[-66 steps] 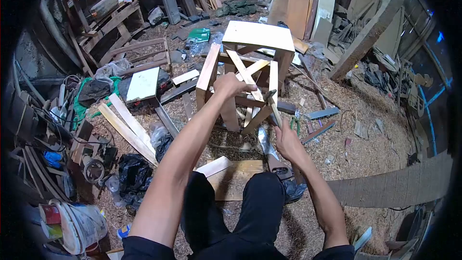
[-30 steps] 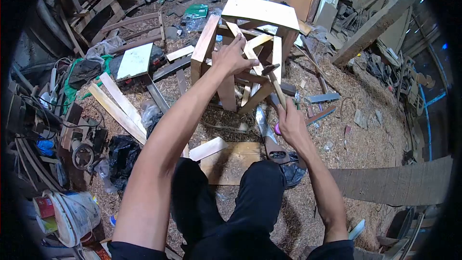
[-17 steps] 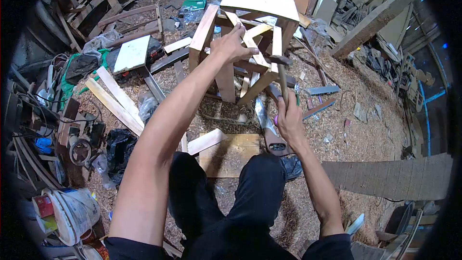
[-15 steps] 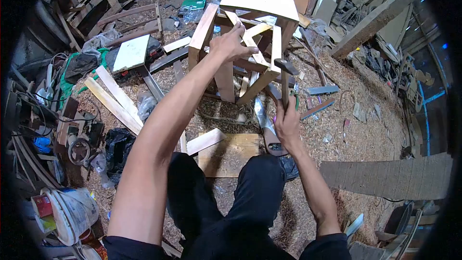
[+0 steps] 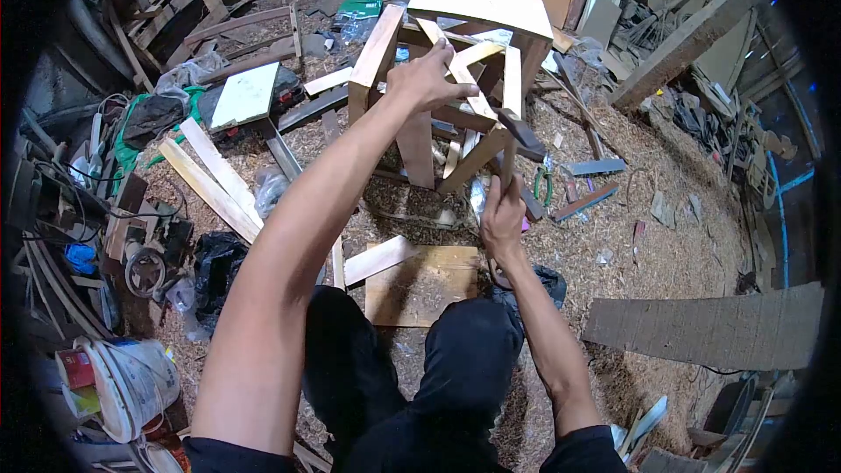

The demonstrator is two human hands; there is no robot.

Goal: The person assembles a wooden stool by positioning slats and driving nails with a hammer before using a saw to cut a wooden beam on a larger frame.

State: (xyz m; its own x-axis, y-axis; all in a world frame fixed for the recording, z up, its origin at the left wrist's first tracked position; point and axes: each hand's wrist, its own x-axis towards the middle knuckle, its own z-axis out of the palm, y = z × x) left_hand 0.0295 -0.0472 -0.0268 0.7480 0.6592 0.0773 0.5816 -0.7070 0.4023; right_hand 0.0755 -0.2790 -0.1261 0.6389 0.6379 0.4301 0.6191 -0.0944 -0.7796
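A wooden frame (image 5: 377,57) with a pale curved panel (image 5: 480,7) along its far side stands on the floor in front of my knees. My left hand (image 5: 427,81) lies across a light wooden slat (image 5: 481,106) at the top of the frame, its thumb stretched along the slat and its fingers bent over it. In my right hand (image 5: 503,226) is a hammer (image 5: 523,135), gripped by the handle. The hammer's head is close beside the frame's near right corner, overlapping it in this view.
Wood shavings cover the floor. A plywood board (image 5: 420,289) lies before my knees, with a loose wood piece (image 5: 382,258) at its left. Green-handled pliers (image 5: 545,182) lie right of the frame. Long planks (image 5: 215,177) lie left, and a white bucket (image 5: 131,385) stands lower left.
My right hand has moved slightly left and down, bringing the hammer against the frame's near corner in the view. My left hand keeps its place on the slat. The whole view has shifted slightly.
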